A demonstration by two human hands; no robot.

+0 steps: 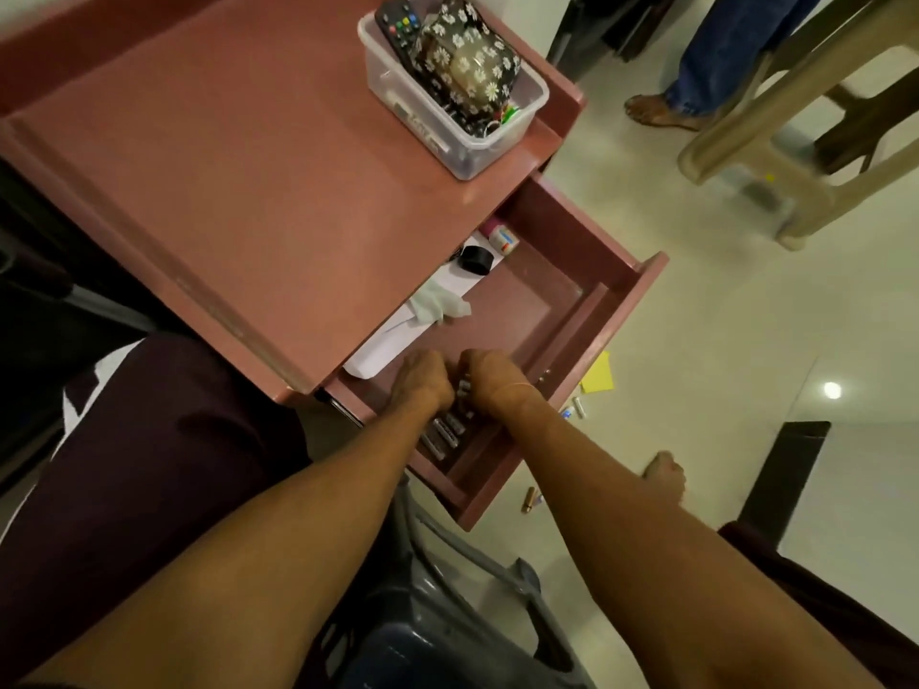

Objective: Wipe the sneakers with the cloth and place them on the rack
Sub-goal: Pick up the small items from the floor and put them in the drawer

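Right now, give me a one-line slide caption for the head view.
Both hands, left hand and right hand, handle batteries in an open pink drawer; no sneakers visible.

A pink counter (209,156) fills the upper left of the frame. Near its right edge stands a clear plastic box (450,136) holding a remote control (398,27) and a daisy-print pouch (467,62). Below it, at centre, an open drawer (616,310) contains white papers (393,340), a black object (475,259) and batteries (445,432). At upper right stands a beige plastic stool (795,141); a yellow paper (599,375) lies on the floor.
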